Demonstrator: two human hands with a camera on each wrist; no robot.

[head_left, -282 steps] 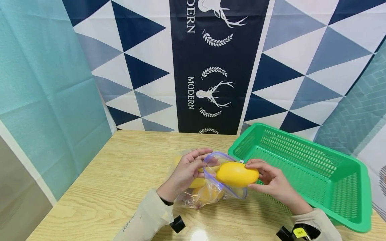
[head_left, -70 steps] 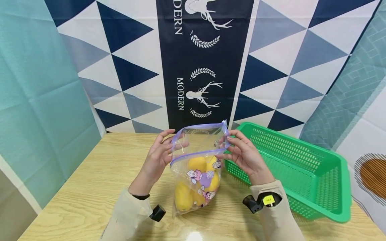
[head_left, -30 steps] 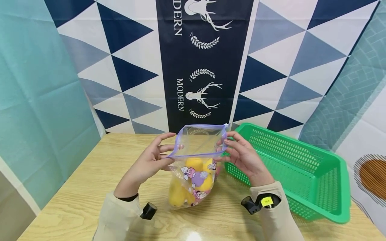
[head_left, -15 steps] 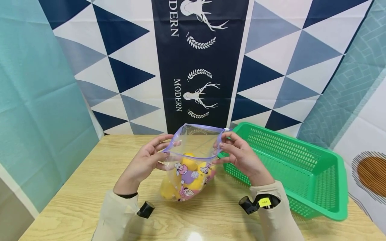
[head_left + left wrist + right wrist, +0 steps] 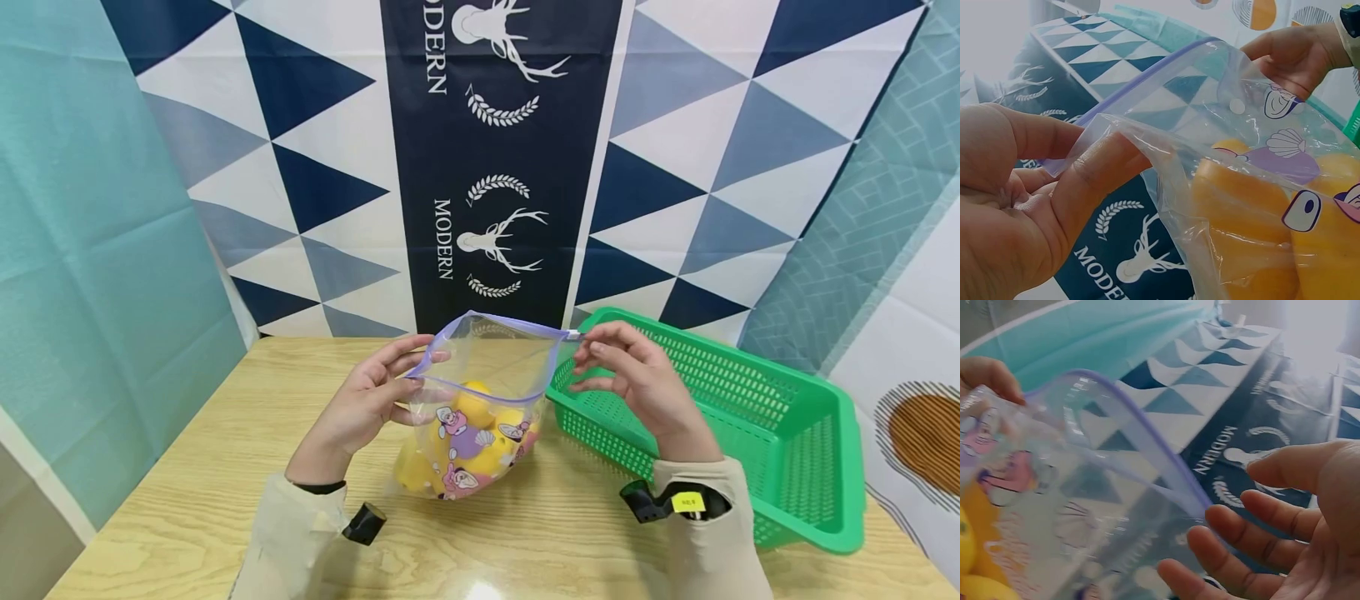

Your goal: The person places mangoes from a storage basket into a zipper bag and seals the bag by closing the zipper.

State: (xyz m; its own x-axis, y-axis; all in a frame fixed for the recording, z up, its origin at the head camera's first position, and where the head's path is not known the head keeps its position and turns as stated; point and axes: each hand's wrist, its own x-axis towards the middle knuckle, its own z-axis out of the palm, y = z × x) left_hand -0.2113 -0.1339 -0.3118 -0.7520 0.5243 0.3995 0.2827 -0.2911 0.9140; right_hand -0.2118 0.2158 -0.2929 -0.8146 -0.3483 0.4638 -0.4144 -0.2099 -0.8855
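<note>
A clear zip bag with a purple zip rim and cartoon shell prints sits mid-table, its mouth spread wide. Several smooth yellow fruits fill its lower part. My left hand pinches the left corner of the rim, thumb outside and fingers reaching inside. At the other end of the rim is a small white zip slider. Close beside that slider is my right hand, its fingers loosely bent and spread. In the right wrist view the right fingers hold nothing and overlap the bag's edge.
A green plastic basket with slotted walls stands on the right of the wooden table, behind and beside my right forearm. Patterned cloth hangs behind the table. Each wrist carries a small black camera.
Earlier my right hand guided a yellow fruit into the bag, then both hands held the rim upright. The bag has since tilted left; my right hand has let go and moved right.
</note>
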